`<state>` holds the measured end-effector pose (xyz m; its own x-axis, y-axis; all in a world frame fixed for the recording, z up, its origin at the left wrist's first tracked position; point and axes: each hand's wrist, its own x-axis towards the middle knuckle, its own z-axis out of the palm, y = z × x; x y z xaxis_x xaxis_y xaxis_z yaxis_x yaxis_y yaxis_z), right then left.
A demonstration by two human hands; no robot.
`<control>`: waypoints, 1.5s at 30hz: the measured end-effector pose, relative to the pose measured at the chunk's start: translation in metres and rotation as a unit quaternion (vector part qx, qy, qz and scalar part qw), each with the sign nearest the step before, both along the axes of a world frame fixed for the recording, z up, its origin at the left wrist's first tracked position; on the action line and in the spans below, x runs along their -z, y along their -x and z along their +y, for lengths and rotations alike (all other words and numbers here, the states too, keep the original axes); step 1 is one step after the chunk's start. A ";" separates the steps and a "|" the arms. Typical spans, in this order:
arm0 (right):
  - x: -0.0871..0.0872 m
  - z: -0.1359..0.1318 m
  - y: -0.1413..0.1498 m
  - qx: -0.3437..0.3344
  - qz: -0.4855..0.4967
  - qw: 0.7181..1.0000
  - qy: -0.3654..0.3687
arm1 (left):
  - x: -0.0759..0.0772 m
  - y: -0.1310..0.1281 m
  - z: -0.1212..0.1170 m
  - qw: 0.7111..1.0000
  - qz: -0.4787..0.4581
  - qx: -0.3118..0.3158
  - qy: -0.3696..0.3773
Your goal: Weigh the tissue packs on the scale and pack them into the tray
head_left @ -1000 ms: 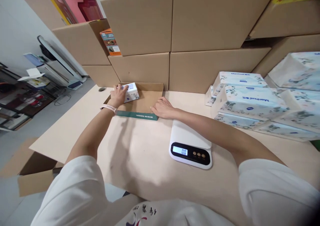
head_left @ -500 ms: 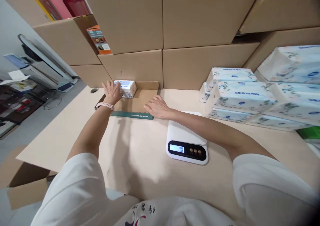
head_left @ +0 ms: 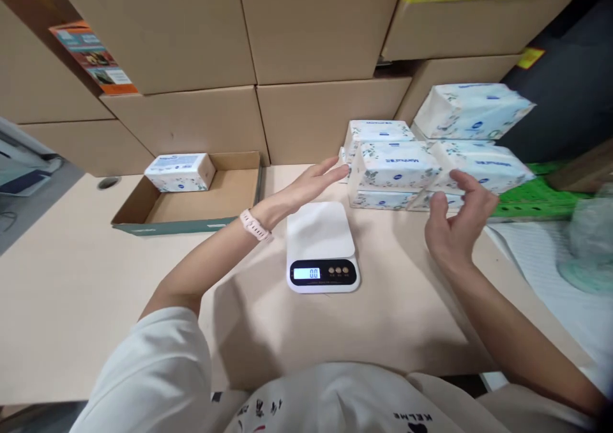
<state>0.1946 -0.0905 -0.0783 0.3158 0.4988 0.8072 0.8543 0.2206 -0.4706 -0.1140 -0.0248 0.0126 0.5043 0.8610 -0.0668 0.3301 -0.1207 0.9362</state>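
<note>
My left hand (head_left: 311, 185) reaches over the far end of a white digital scale (head_left: 322, 235), fingers stretched out and holding nothing. Its fingertips are near the left side of the stacked tissue packs (head_left: 400, 166). In front of the right part of that stack is my right hand (head_left: 457, 219), thumb and fingers apart, also without anything in it. The scale's display reads 0.0 and its plate bears nothing. To the left stands a shallow open cardboard tray (head_left: 205, 226) with one tissue pack (head_left: 179, 172) at its left end.
Large cardboard boxes (head_left: 325, 117) form a wall along the back of the table (head_left: 364, 331). A small orange-and-teal box (head_left: 96, 59) sits among them at left. On the right are a green crate (head_left: 541, 193) and a blurred clear plastic item (head_left: 589, 248).
Both hands have left the cardboard tray and moved right, towards the stacked tissue packs. The left hand has let go of the pack in the tray. My view has turned right.
</note>
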 end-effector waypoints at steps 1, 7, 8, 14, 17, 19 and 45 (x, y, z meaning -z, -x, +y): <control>0.003 -0.003 -0.007 0.004 0.026 0.999 0.039 | 0.003 -0.014 0.004 1.000 -0.006 0.012 0.008; 0.015 0.006 -0.008 -0.087 0.239 0.954 0.160 | 0.029 -0.074 0.027 0.999 -0.022 0.015 0.027; 0.015 0.011 -0.007 -0.108 0.280 0.940 0.164 | 0.031 -0.080 0.028 0.999 -0.023 0.009 0.027; 0.004 0.030 -0.001 -0.211 0.357 0.898 0.148 | 0.036 -0.102 0.023 0.996 -0.075 -0.001 0.057; -0.003 0.014 0.006 -0.233 0.298 0.918 0.121 | 0.035 -0.088 0.012 0.992 -0.126 0.007 0.015; -0.007 -0.006 0.015 -0.258 0.259 0.924 0.114 | 0.033 -0.066 -0.004 0.986 -0.157 0.016 -0.045; 0.057 -0.068 0.068 -0.290 0.209 0.917 0.174 | 0.123 0.067 -0.120 0.958 -0.172 -0.227 -0.035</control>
